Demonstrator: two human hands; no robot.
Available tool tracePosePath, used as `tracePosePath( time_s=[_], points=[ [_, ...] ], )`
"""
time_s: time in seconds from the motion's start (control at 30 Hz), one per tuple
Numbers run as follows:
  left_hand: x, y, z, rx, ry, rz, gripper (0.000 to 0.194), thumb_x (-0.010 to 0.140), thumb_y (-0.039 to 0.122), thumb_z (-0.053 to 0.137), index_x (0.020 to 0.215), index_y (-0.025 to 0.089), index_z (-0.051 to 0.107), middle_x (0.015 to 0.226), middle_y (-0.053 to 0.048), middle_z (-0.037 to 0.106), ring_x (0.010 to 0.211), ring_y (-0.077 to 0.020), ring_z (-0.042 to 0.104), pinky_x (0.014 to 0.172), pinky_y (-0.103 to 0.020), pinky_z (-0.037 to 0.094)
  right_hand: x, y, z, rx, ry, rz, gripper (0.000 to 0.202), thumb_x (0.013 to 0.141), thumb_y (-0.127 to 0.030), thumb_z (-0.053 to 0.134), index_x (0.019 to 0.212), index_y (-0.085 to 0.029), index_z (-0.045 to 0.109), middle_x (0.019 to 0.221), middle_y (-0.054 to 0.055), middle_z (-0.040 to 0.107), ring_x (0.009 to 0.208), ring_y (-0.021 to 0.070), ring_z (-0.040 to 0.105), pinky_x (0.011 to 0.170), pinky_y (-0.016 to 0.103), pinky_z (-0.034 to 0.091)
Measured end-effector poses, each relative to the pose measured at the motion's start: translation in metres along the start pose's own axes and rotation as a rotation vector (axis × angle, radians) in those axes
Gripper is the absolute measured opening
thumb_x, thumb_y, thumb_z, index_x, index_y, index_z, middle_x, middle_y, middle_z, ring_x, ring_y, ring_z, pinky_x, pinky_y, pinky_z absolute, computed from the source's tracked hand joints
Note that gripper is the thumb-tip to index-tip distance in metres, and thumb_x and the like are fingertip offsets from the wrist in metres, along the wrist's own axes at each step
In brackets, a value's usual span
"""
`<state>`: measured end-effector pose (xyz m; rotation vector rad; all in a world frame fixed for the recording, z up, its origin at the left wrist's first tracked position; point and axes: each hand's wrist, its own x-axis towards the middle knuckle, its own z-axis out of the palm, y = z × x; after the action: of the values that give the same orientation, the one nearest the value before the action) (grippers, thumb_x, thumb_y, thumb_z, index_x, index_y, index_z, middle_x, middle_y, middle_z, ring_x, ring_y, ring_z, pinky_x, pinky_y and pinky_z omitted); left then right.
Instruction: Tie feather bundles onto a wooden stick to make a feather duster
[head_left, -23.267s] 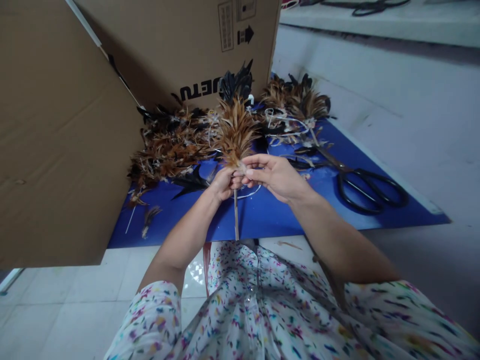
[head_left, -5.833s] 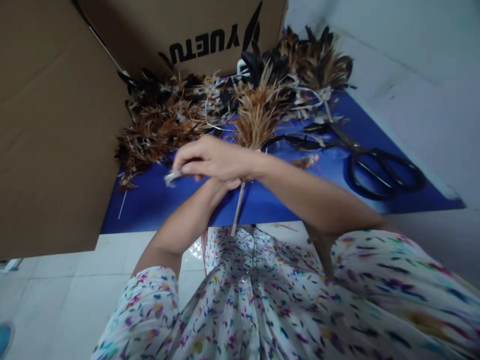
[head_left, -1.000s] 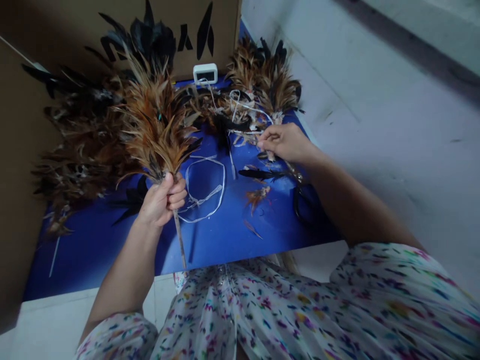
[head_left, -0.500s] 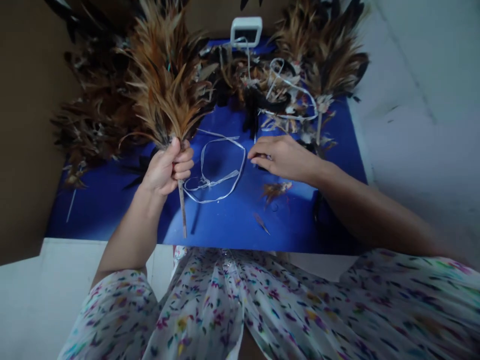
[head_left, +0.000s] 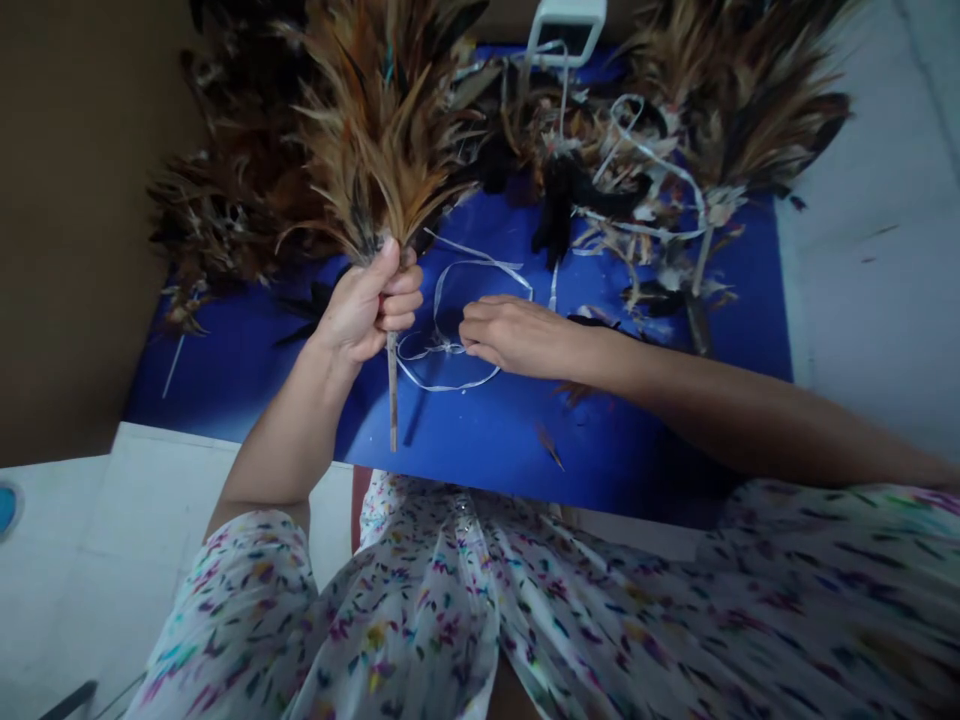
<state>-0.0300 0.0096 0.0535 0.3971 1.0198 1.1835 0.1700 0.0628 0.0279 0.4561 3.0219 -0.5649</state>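
Note:
A feather duster stands upright in my left hand, its brown and orange feathers fanning out above the fist. Below the fist its thin stick points down toward the table's front edge. My right hand is low over the blue table, fingers pinched together at the knotted part of a clear plastic string. The string lies in loose loops between the hands, and the right hand covers part of it. The exact pinch point is hard to make out.
Dark feather bundles fill the table's left side. More feather bundles stand at the back right, beside a white string loop. A white-framed device sits at the back. A loose feather lies on the blue table.
My right hand has moved left and slightly down, onto the string's knotted part. The left hand keeps its grip on the feather duster. The whole view has shifted and tilted.

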Motion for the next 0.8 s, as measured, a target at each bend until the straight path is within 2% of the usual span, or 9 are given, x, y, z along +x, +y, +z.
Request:
tracePosePath(
  time_s=[0.17,0.37,0.5,0.7,0.8],
  points=[
    [-0.002,0.001,-0.003,-0.018,-0.060,0.017,0.029,0.092,0.040,0.060,0.077,0.016,0.053,0.055,0.009,0.031,0.034,0.0018,0.028,0.032,-0.010,0.017,-0.009,-0.001,-0.011,0.263,0.126,0.131,0.012,0.087,-0.014,0.054,0.083,-0.016,0.065,0.084,0.004,0.065,0.076,0.0147,0.057,0.072,0.028,0.041],
    [-0.005,0.001,-0.003,-0.034,-0.088,0.016,0.031,0.089,0.041,0.064,0.076,0.016,0.050,0.056,0.010,0.030,0.035,0.0020,0.027,0.032,-0.010,0.017,-0.037,-0.008,-0.020,0.522,0.431,0.392,0.008,0.079,-0.027,0.066,0.077,-0.019,0.068,0.067,-0.001,0.064,0.061,0.0117,0.055,0.061,0.027,0.042],
    [-0.004,-0.002,-0.002,-0.025,-0.130,0.011,0.033,0.086,0.040,0.067,0.075,0.016,0.048,0.056,0.010,0.030,0.036,0.0023,0.026,0.032,-0.010,0.017,-0.051,-0.018,-0.021,0.640,0.634,0.524,0.010,0.074,-0.028,0.072,0.073,-0.020,0.067,0.061,-0.001,0.060,0.055,0.0102,0.052,0.054,0.025,0.042],
    [0.000,-0.008,-0.002,-0.015,-0.166,0.012,0.037,0.084,0.039,0.071,0.072,0.017,0.044,0.056,0.010,0.031,0.036,0.0021,0.026,0.032,-0.010,0.016,-0.056,-0.031,-0.010,0.724,0.886,0.602,0.014,0.076,-0.031,0.071,0.072,-0.019,0.065,0.058,-0.001,0.060,0.051,0.0083,0.052,0.050,0.023,0.043],
    [0.000,-0.009,-0.002,-0.012,-0.151,0.007,0.037,0.083,0.039,0.072,0.072,0.017,0.044,0.056,0.010,0.030,0.036,0.0021,0.025,0.033,-0.010,0.017,-0.056,-0.025,0.003,0.702,0.899,0.593,0.016,0.076,-0.032,0.072,0.070,-0.019,0.065,0.060,-0.001,0.062,0.053,0.0087,0.054,0.052,0.023,0.044]
  ],
)
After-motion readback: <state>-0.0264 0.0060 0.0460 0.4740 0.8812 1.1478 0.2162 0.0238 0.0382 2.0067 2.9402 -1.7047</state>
